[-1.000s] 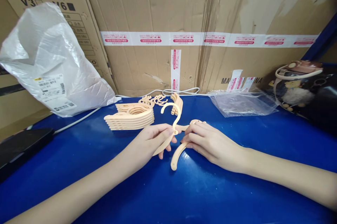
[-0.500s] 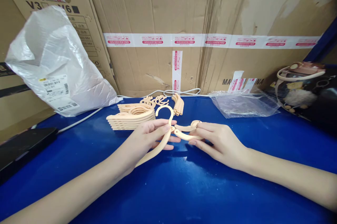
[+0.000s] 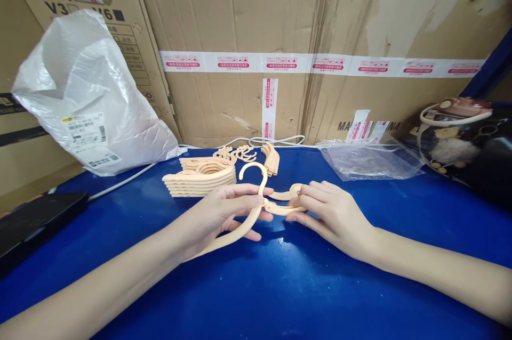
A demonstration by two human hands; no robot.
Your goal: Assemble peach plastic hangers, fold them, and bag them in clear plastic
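Both hands hold one peach plastic folding hanger (image 3: 256, 191) just above the blue tabletop (image 3: 280, 286). My left hand (image 3: 218, 215) grips its left arm, which curves down under the palm, and the hook stands up between the hands. My right hand (image 3: 332, 215) pinches the right arm, spread out level. Another peach arm piece (image 3: 286, 193) lies just behind my right fingers. A stack of finished hangers (image 3: 200, 177) lies behind my left hand, with loose hooks (image 3: 240, 153) and a bundle of arm pieces (image 3: 271, 159) further back.
A white plastic bag (image 3: 84, 100) leans on cardboard boxes (image 3: 280, 20) at the back left. A clear bag (image 3: 368, 161) lies at the back right, beside a dark bag (image 3: 464, 137). A white cable (image 3: 120, 183) and a black object (image 3: 36, 220) are at the left.
The hanger's right arm, which hung down folded, has swung up and out to level in my right hand. The left arm has spread down to the left.
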